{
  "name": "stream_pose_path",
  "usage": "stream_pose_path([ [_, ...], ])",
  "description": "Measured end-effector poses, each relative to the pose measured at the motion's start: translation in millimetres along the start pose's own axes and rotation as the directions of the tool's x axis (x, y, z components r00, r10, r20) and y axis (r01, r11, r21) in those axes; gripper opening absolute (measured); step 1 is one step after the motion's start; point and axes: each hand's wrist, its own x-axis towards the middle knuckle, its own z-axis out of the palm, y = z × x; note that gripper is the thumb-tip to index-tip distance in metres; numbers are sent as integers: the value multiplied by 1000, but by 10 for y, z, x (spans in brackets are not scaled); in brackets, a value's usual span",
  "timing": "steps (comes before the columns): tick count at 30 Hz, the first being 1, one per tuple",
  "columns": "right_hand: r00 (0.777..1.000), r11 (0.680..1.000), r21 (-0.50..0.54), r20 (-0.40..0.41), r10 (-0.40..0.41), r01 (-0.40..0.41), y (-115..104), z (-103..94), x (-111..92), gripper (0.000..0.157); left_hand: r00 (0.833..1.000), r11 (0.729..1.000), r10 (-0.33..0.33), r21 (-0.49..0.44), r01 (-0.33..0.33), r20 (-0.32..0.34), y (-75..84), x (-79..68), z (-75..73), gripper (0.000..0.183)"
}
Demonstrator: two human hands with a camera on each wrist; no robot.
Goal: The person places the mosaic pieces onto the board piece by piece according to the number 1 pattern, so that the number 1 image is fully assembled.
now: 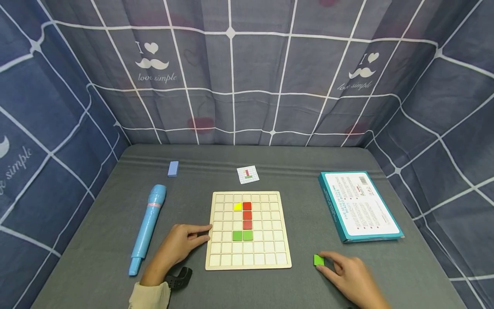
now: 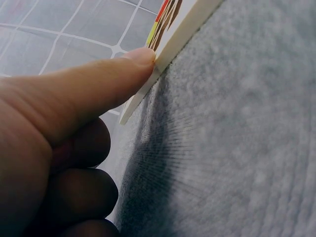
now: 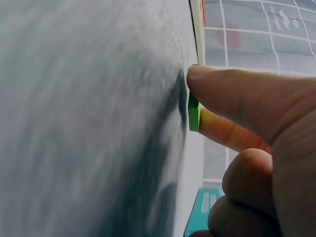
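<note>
A wooden grid board [image 1: 222, 259] lies in the middle of the table. In its cells sit a yellow tile [image 1: 238, 207], a column of three red tiles [image 1: 247, 215] and two green tiles [image 1: 237, 236] side by side. My left hand [image 1: 181, 244] touches the board's left edge with the tips of a straight index finger and thumb; in the left wrist view a fingertip [image 2: 140, 57] rests against that edge. To the board's right, my right hand [image 1: 347, 274] pinches a loose green tile [image 3: 193, 116] between thumb and index finger, low over the table.
Behind the board lies a small pattern card [image 1: 252, 177]. A small blue block [image 1: 173, 169] is at the back left, above a long light-blue marker-shaped stick [image 1: 146, 227]. A teal and white box [image 1: 362, 206] lies on the right. Checked curtains [image 1: 254, 64] enclose the table.
</note>
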Motion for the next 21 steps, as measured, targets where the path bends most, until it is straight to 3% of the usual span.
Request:
stream_pose_path([
  [8, 1000, 1000, 19, 21, -16, 16, -145, 83, 112, 24, 1000, 1000, 1, -10, -1, 5, 5, -6, -6, 32],
  [21, 986, 986, -24, -43, -164, 163, -366, 234, 272, 26, 1000, 1000, -15, -6, 15, 6, 7, -8, -1, 32],
])
